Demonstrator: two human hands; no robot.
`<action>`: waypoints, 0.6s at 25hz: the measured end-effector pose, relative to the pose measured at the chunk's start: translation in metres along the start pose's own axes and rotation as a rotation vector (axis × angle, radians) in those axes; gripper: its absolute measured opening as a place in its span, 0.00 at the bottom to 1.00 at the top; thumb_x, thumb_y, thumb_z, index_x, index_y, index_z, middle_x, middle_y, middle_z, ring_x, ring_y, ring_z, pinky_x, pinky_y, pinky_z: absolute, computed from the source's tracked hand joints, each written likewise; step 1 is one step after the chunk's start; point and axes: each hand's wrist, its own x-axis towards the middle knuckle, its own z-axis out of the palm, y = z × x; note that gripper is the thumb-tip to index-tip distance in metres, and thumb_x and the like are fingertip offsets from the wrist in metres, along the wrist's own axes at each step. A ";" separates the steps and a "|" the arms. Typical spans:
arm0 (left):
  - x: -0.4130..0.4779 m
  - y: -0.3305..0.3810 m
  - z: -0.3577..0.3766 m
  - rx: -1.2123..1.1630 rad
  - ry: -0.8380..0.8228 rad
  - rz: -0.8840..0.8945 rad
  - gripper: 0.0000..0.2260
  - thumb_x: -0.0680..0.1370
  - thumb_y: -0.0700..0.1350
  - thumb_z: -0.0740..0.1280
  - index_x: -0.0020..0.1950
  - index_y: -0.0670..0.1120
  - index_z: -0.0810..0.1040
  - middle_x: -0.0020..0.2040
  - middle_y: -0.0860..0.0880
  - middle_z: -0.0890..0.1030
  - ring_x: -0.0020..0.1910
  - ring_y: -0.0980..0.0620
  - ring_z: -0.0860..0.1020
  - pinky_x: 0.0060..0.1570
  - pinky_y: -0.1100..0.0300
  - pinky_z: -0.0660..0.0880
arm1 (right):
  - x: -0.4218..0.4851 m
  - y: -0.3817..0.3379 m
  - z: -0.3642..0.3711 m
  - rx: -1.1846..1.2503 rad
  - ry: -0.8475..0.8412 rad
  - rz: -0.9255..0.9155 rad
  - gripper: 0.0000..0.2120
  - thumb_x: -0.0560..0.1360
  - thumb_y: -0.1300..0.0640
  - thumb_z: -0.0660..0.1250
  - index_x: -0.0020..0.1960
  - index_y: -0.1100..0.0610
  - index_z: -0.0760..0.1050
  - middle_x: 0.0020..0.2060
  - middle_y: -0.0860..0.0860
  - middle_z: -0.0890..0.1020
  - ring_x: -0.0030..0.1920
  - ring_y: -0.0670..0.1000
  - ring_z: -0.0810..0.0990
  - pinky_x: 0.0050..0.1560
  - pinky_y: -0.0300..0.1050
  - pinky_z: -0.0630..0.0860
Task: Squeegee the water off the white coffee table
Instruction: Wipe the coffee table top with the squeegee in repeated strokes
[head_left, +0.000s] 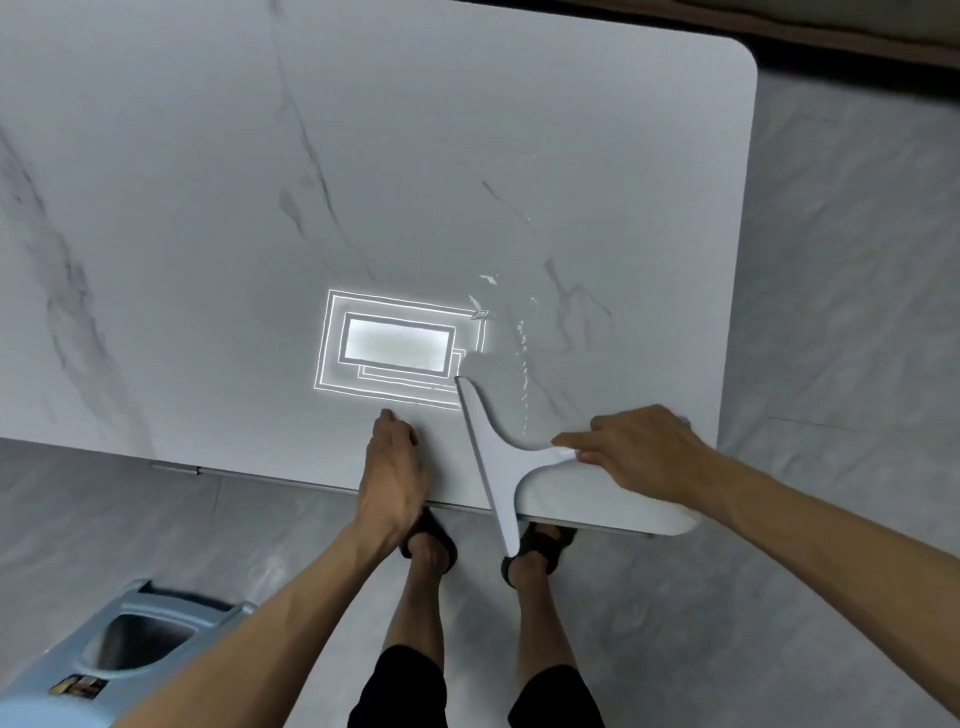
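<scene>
The white marble-veined coffee table (363, 182) fills the upper frame. A white squeegee (493, 447) lies on its near right part, blade running from the tabletop out past the near edge. My right hand (639, 452) grips the squeegee's handle, fingers curled over it. My left hand (392, 467) rests flat on the near edge of the table, just left of the blade. A trail of water drops (522, 358) glints on the surface beyond the squeegee, to the right of the blade's far tip.
A ceiling light's reflection (395, 348) shines on the tabletop by the blade tip. A light blue plastic stool (140, 639) stands on the grey floor at lower left. My feet in dark sandals (431, 540) are under the table edge. A dark wall base runs along the top right.
</scene>
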 end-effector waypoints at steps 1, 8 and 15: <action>0.000 0.007 0.006 0.045 -0.020 0.009 0.13 0.67 0.29 0.53 0.46 0.41 0.69 0.46 0.39 0.71 0.41 0.40 0.72 0.37 0.52 0.66 | -0.009 0.013 -0.007 -0.035 -0.003 0.007 0.16 0.82 0.45 0.52 0.68 0.35 0.67 0.42 0.47 0.80 0.42 0.52 0.82 0.35 0.43 0.68; 0.015 0.026 0.014 0.175 -0.209 -0.186 0.14 0.72 0.31 0.60 0.57 0.36 0.70 0.67 0.33 0.64 0.61 0.31 0.70 0.46 0.48 0.75 | -0.055 0.091 -0.044 -0.184 0.038 0.094 0.16 0.81 0.44 0.54 0.67 0.36 0.69 0.38 0.46 0.79 0.37 0.51 0.81 0.29 0.44 0.68; 0.012 0.027 -0.007 0.008 -0.154 -0.283 0.16 0.71 0.31 0.57 0.58 0.38 0.67 0.50 0.36 0.74 0.38 0.38 0.73 0.37 0.51 0.68 | -0.040 0.066 -0.037 -0.172 0.124 -0.126 0.16 0.78 0.43 0.54 0.60 0.37 0.77 0.30 0.45 0.78 0.26 0.49 0.78 0.23 0.40 0.61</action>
